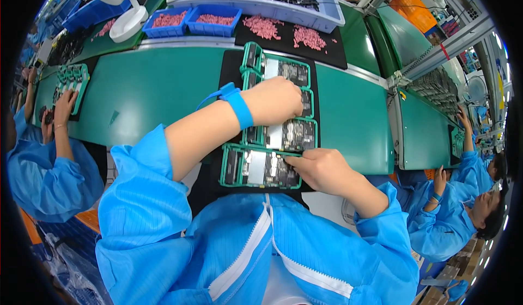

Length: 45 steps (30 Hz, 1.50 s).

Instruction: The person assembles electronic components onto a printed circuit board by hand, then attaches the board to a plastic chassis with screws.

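Observation:
Several green frames holding phone-like circuit assemblies lie in a column on a black mat (231,71) in front of me. My left hand (278,101), a blue strap (237,104) on its wrist, is over the middle frames with fingers curled down. What its fingertips hold, if anything, is hidden under the hand. Closest to me lies the nearest green frame (224,166), with a black part, a silver plate and circuitry inside. My right hand (324,169) has its fingers pressed together at that frame's upper right edge; anything between them is too small to make out.
Beyond the green worktop (158,95) stand a blue bin (215,28) of pink pieces, another like it, and a large pale tray (327,13) of black parts. Loose pink pieces (261,26) lie nearby. A white fan (128,28) is far left. Co-workers sit on both sides.

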Each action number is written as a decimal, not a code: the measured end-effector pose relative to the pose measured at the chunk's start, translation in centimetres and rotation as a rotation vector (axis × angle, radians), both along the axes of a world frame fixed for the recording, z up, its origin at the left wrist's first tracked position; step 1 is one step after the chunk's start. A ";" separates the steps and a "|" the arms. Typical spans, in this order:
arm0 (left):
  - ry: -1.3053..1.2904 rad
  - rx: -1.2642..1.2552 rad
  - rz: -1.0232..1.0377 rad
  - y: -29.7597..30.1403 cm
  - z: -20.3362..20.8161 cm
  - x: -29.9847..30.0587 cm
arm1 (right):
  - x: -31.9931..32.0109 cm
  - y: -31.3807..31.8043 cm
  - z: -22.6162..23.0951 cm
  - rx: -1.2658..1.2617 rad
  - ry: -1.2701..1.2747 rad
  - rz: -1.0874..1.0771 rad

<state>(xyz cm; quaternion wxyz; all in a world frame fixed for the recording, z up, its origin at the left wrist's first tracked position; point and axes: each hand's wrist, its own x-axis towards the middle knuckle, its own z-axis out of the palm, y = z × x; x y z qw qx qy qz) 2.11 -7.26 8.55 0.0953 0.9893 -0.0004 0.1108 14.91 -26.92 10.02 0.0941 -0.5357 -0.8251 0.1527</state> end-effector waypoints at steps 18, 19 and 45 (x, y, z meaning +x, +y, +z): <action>0.089 -0.136 0.500 18.9 -1.1 6.3 | 8.3 27.8 -6.3 0.311 0.180 -0.416; 0.089 -0.139 0.515 18.9 -1.3 6.7 | 8.4 28.4 -6.5 0.281 0.128 -0.406; 0.218 -0.082 0.719 18.6 -2.7 9.9 | 12.3 17.3 -5.4 0.447 0.086 -0.390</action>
